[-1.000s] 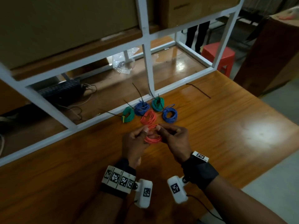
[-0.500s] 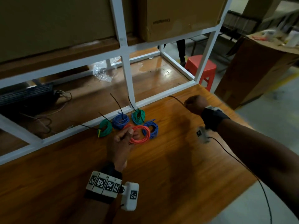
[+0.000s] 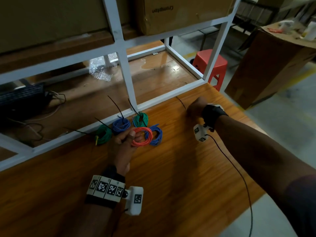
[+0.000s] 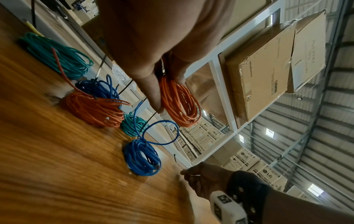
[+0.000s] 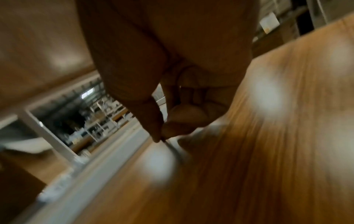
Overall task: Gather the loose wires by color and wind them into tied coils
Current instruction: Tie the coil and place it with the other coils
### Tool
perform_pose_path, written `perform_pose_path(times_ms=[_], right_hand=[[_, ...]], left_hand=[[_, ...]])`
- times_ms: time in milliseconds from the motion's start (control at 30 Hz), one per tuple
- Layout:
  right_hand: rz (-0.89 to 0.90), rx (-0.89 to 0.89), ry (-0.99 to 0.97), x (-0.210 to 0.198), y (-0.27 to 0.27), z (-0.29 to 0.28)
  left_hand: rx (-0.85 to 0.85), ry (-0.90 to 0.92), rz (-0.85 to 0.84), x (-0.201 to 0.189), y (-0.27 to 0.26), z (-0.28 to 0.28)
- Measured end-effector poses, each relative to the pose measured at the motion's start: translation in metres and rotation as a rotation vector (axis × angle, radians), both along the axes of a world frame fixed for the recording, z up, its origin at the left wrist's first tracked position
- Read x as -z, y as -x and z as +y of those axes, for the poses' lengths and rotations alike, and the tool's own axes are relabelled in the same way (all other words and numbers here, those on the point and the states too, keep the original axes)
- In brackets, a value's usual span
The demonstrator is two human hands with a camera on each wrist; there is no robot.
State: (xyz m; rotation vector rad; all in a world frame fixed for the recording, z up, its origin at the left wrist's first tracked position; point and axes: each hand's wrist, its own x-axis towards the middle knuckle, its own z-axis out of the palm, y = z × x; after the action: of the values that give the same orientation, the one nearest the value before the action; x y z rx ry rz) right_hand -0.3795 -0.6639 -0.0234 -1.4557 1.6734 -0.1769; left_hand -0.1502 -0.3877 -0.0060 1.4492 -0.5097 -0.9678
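The orange coil (image 3: 142, 136) of wire sits in the left hand (image 3: 123, 146), pinched between thumb and fingers and lifted clear of the bench (image 3: 179, 177); the left wrist view shows its loops hanging free below the fingertips. A second orange coil (image 4: 93, 109) lies flat on the bench under that hand (only the left wrist view shows it). Around it lie the other coils: a blue coil (image 3: 155, 135) just to the right, another blue coil (image 3: 121, 125) behind, a green coil (image 3: 140, 119) beside that one near the white frame (image 3: 126, 72), and a second green coil (image 3: 103, 136) furthest left. Black cable ties stick up from several of them.

Well off to the right, the right hand (image 3: 195, 108) is stretched out over the bench, its thumb and forefinger closed on the end of a thin black cable tie (image 3: 181, 102) that lies on the wood near the frame's rail. The right wrist view is blurred, but the pinch shows.

Beyond the bench stand a red stool (image 3: 211, 63) and cardboard boxes (image 3: 184, 12) on the shelf.
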Motion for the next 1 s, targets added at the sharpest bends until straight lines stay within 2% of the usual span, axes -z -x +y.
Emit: perform_pose_path(times_ms=[100,167,267,333,467,633,733,800,1000], right_hand=[[-0.379,0.051,-0.207,-0.026,-0.004,0.05],[-0.633,0.103,-0.266,-0.041,-0.01,0.092],[-0.889,0.127,-0.303,-0.062,-0.026,0.161],[-0.994,0.16,-0.318,-0.075,-0.039,0.208],[-1.068,0.266,-0.294,-0.083,-0.08,0.283],[-1.172,0.463,-0.34,-0.072,-0.133,0.336],[-1.194,0.49,-0.417,-0.076,-0.156,0.358],[-1.179,0.473,-0.471,-0.082,-0.169,0.371],[-1.176,0.458,-0.569,-0.09,-0.191,0.393]], left_hand=[[-0.023,0.01,0.014,-0.001,0.0,0.007],[-0.045,0.016,0.011,-0.003,-0.001,0.015],[-0.102,0.03,0.006,-0.004,-0.004,0.032],[-0.162,0.051,-0.01,-0.005,-0.006,0.044],[-0.283,0.088,-0.093,-0.004,-0.014,0.069],[-0.37,0.093,-0.193,-0.017,-0.022,0.103],[-0.447,0.109,-0.328,-0.025,-0.031,0.128],[-0.439,0.107,-0.428,-0.029,-0.033,0.142],[-0.305,0.139,-0.311,-0.036,-0.04,0.165]])
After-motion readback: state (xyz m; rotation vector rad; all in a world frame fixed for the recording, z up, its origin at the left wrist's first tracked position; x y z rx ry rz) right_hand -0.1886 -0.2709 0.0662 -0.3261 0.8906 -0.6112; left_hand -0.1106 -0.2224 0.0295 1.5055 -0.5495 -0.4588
